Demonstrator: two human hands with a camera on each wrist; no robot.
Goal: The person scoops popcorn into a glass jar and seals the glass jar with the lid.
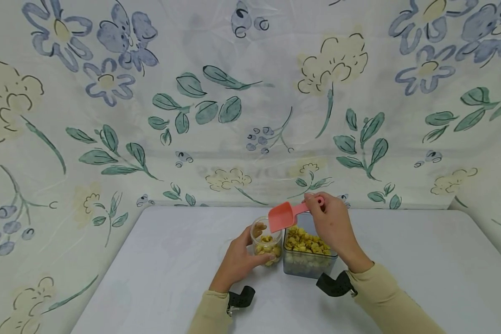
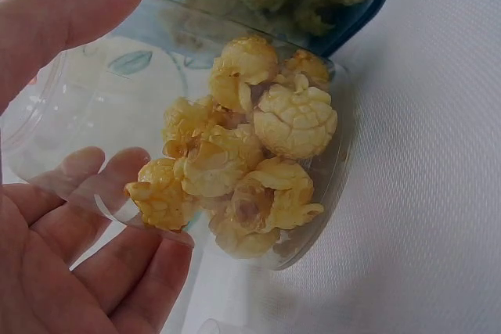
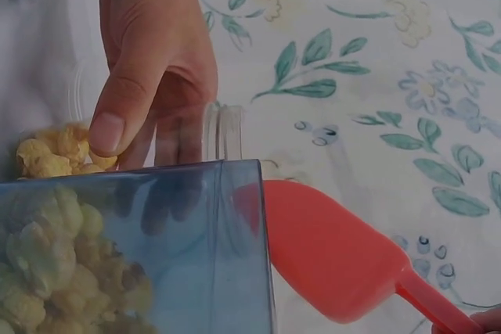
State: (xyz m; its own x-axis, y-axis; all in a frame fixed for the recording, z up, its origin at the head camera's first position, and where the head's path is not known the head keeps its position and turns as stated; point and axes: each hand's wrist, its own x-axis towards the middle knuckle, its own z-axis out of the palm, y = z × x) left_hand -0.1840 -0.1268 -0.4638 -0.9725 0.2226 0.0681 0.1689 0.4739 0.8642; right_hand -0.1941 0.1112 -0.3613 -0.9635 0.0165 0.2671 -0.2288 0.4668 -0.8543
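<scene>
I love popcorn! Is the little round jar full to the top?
No, the round jar holds only a small pile of popcorn at its bottom, gripped by the left hand.

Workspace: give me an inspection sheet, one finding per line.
Surface: pale table, bare around the containers.
Job's things: small clear jar partly filled with popcorn; square clear tub of popcorn stands right beside it; pink scoop tipped over the jar's mouth.
Clutter: nothing seen.
Grips: left hand wraps the jar, which the left wrist view shows tilted; right hand pinches the scoop's handle.
Cables: nothing seen; black wrist straps on both sleeves.
Surroundings: floral cloth hangs behind and at both sides.
</scene>
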